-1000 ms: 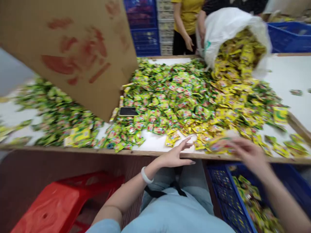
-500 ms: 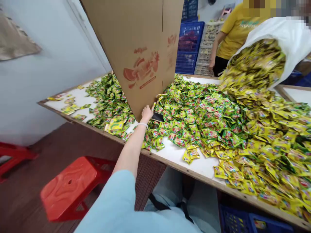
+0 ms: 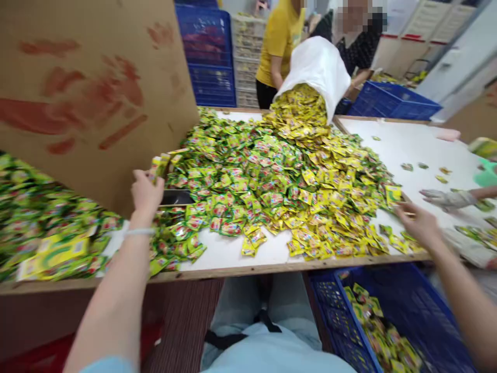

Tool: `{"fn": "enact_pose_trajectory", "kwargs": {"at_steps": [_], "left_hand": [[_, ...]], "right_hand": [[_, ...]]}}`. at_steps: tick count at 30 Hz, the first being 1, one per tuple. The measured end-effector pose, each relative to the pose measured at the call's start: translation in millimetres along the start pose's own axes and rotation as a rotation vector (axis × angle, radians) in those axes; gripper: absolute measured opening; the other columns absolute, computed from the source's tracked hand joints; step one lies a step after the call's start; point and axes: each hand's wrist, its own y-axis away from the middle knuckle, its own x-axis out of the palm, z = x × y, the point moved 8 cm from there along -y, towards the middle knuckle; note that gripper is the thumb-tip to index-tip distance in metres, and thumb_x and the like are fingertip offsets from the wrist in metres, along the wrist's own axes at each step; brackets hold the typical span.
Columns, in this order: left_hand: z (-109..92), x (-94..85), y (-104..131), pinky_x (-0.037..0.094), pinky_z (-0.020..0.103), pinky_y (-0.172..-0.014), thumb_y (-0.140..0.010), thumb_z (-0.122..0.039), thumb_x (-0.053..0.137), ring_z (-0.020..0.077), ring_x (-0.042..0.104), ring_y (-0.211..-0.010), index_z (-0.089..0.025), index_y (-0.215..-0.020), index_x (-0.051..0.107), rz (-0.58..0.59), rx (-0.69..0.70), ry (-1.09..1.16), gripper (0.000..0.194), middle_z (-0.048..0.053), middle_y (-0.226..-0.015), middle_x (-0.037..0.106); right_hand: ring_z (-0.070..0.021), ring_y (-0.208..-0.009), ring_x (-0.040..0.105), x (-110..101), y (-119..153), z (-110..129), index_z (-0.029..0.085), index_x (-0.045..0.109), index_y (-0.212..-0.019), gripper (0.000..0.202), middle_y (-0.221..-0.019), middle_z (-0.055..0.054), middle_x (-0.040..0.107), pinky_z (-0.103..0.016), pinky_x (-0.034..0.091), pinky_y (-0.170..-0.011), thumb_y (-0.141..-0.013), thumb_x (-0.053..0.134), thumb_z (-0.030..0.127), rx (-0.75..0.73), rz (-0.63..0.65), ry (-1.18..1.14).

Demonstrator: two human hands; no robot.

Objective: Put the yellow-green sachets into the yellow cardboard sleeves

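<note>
Heaps of small green and yellow snack packets [image 3: 248, 171] cover the white table [image 3: 217, 254]. My left hand [image 3: 145, 194] is closed on a flat yellow packet [image 3: 156, 167], right by the lower corner of a large brown cardboard box [image 3: 128, 119]. A dark flat object [image 3: 176, 198] lies just right of that hand. Over the right side of the heap, my right hand [image 3: 419, 223] pinches a yellow packet [image 3: 393, 195] at its fingertips; motion blurs it somewhat. A larger flat yellow pack [image 3: 62, 248] rests on the packets at left.
Beyond the table, people tip a white sack [image 3: 318, 67] of yellow packets onto the heap. A co-worker's gloved hands [image 3: 448, 199] reach in at right. A blue crate [image 3: 388, 321] with packets stands below the table edge. Blue crates [image 3: 212, 57] are stacked behind.
The view has swung right and closer to the table. My right hand has come into view with a yellow packet. My left hand stays by the box's corner.
</note>
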Motion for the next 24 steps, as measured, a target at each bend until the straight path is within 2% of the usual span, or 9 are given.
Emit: {"fn": "enact_pose_trajectory", "kwargs": {"at_steps": [2, 5, 7, 10, 12, 14, 19, 21, 24], "left_hand": [[-10, 1.1, 35, 0.049, 0.043, -0.099, -0.089, -0.033, 0.053, 0.0262, 0.064, -0.114, -0.015, -0.128, 0.037, -0.069, 0.143, 0.089, 0.046, 0.012, -0.132, 0.065], [-38, 39.9, 125, 0.055, 0.038, -0.088, -0.085, -0.031, 0.054, 0.0234, 0.068, -0.104, -0.022, -0.114, 0.041, 0.153, 0.486, 0.255, 0.033, 0.01, -0.141, 0.06], [-55, 71.2, 194, 0.054, 0.041, -0.089, -0.078, -0.026, 0.057, 0.0288, 0.068, -0.104, -0.02, -0.103, 0.047, 0.31, 0.662, 0.225, 0.028, 0.015, -0.128, 0.067], [-67, 99.6, 261, 0.048, 0.048, -0.098, -0.079, -0.027, 0.058, 0.0334, 0.066, -0.109, -0.013, -0.116, 0.053, 0.353, 0.763, 0.129, 0.04, 0.02, -0.12, 0.068], [-63, 103.2, 271, 0.045, 0.052, -0.099, -0.086, -0.035, 0.057, 0.0371, 0.062, -0.114, -0.008, -0.13, 0.049, 0.283, 0.713, 0.075, 0.051, 0.023, -0.122, 0.066], [-47, 98.9, 262, 0.044, 0.055, -0.097, -0.091, -0.045, 0.053, 0.0404, 0.06, -0.115, -0.005, -0.138, 0.045, 0.187, 0.592, 0.012, 0.062, 0.026, -0.122, 0.064], [-24, 85.1, 241, 0.038, 0.057, -0.103, -0.092, -0.055, 0.053, 0.0431, 0.053, -0.122, -0.004, -0.14, 0.046, 0.03, 0.493, -0.004, 0.07, 0.03, -0.127, 0.059], [-40, 81.1, 242, 0.034, 0.057, -0.109, -0.093, -0.053, 0.054, 0.0413, 0.048, -0.129, -0.007, -0.137, 0.05, -0.001, 0.561, 0.09, 0.065, 0.028, -0.133, 0.056], [-97, 83.4, 251, 0.035, 0.048, -0.112, -0.098, -0.037, 0.048, 0.0321, 0.049, -0.129, -0.014, -0.132, 0.055, 0.09, 0.786, 0.278, 0.042, 0.019, -0.132, 0.058]], "right_hand": [[-0.0231, -0.072, 0.069, 42, 32, 11, 0.017, 0.072, -0.093, 0.031, -0.085, -0.014, 0.073, -0.036, 0.055, -0.067, -0.097, 0.054, 0.042, -0.046, 0.098, -0.029], [-0.0299, -0.102, 0.066, 97, 73, 70, 0.017, 0.07, -0.113, 0.03, -0.108, -0.015, 0.073, -0.045, 0.052, -0.09, -0.096, 0.052, 0.034, -0.353, 0.175, -0.038], [-0.0337, -0.118, 0.057, 119, 82, 104, 0.015, 0.066, -0.126, 0.037, -0.126, -0.018, 0.066, -0.048, 0.048, -0.095, -0.095, 0.05, 0.029, -0.466, 0.177, 0.055], [-0.0368, -0.122, 0.051, 136, 72, 126, 0.016, 0.07, -0.121, 0.035, -0.134, -0.017, 0.063, -0.051, 0.043, -0.095, -0.094, 0.05, 0.024, -0.476, 0.223, 0.151], [-0.0357, -0.116, 0.053, 139, 64, 132, 0.018, 0.076, -0.108, 0.03, -0.124, -0.016, 0.069, -0.051, 0.04, -0.095, -0.094, 0.049, 0.019, -0.494, 0.263, 0.135], [-0.0339, -0.112, 0.054, 139, 64, 135, 0.019, 0.076, -0.101, 0.028, -0.116, -0.015, 0.072, -0.05, 0.04, -0.094, -0.094, 0.048, 0.017, -0.531, 0.284, 0.106], [-0.0299, -0.102, 0.062, 130, 88, 133, 0.019, 0.064, -0.105, 0.021, -0.111, -0.016, 0.07, -0.046, 0.049, -0.088, -0.092, 0.053, 0.031, -0.28, 0.262, -0.499], [-0.0248, -0.083, 0.066, 135, 103, 139, 0.021, 0.055, -0.108, 0.023, -0.097, -0.011, 0.069, -0.04, 0.054, -0.074, -0.094, 0.05, 0.039, -0.164, 0.242, -0.651], [-0.018, -0.056, 0.063, 153, 122, 155, 0.025, 0.046, -0.109, 0.027, -0.077, 0.0, 0.062, -0.031, 0.052, -0.053, -0.095, 0.046, 0.049, 0.03, 0.276, -0.919]]}}
